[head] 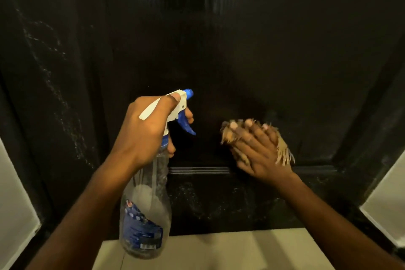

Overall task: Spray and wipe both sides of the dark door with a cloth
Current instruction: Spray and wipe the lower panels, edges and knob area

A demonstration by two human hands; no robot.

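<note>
The dark door (252, 50) fills the view ahead, with a raised moulding line low on its panel. My left hand (144, 129) grips the neck of a clear spray bottle (145, 210) with a white head and blue trigger, nozzle aimed at the door, a finger on the trigger. My right hand (256, 149) presses a tan frayed cloth (283, 151) flat against the door just above the moulding, fingers spread over it. Most of the cloth is hidden under the hand.
Pale dried streaks (50, 68) mark the door's left part and the strip below the moulding. Light floor tiles (219, 250) lie at the door's foot. Pale wall (13, 215) shows at the left and the right (385, 204) edges.
</note>
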